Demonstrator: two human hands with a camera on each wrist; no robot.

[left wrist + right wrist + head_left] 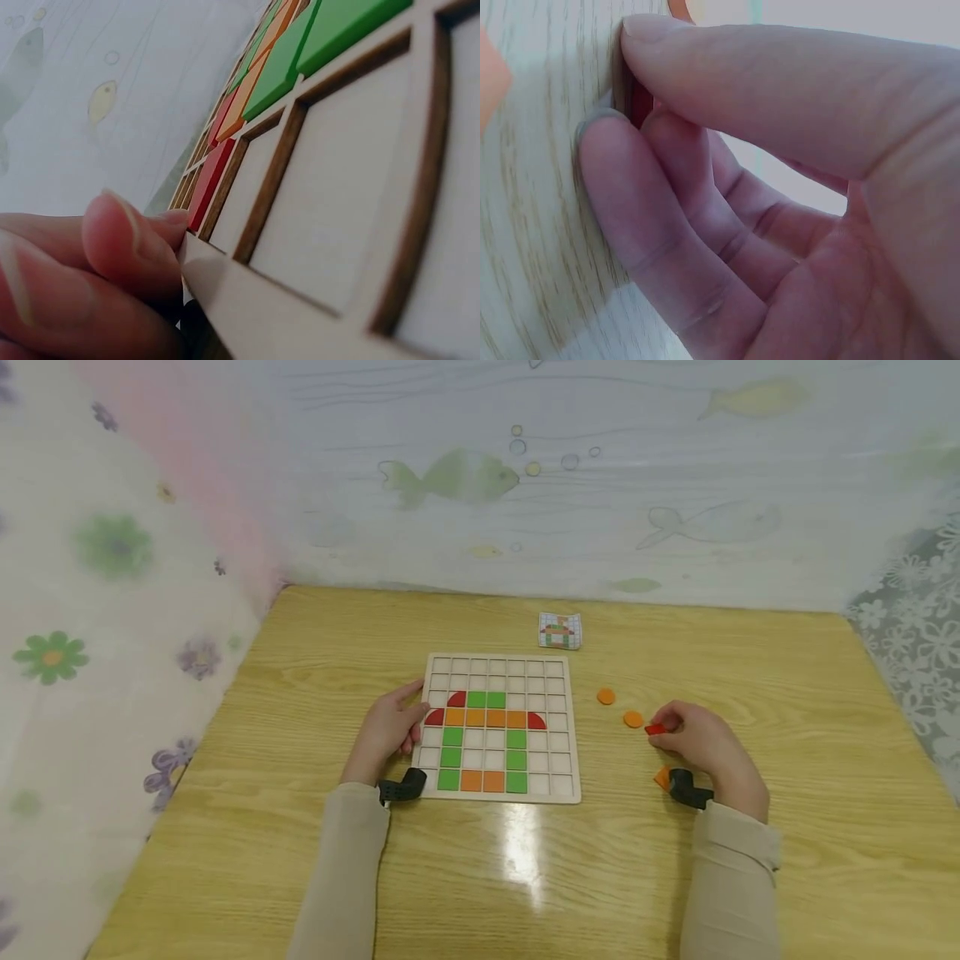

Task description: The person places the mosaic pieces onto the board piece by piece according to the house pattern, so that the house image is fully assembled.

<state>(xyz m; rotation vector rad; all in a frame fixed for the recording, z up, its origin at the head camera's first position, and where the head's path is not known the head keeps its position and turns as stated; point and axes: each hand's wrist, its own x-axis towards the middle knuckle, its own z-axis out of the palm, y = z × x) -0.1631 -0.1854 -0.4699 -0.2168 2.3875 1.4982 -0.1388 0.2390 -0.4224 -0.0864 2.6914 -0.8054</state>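
Observation:
A square wooden grid board (pixel 558 768) lies on the table, with green, orange and red pieces set in its cells. At its left edge is my left hand (pixel 390 727), fingers bent, holding the rim; in the left wrist view a fingertip (pixel 176 217) touches the edge beside a red piece (pixel 212 180). To the right of the board, my right hand (pixel 701 739) pinches a small red tile (pixel 656 729) between thumb and fingers, low over the tabletop. In the right wrist view the red tile (pixel 641 103) is mostly hidden by the fingers.
Two loose round orange pieces (pixel 633 718) lie between board and right hand. Another orange piece (pixel 662 777) is partly covered by the black right wrist camera (pixel 686 789). A small pattern card (pixel 560 631) lies behind the board. Patterned curtains (pixel 450 552) border the table (pixel 600 877).

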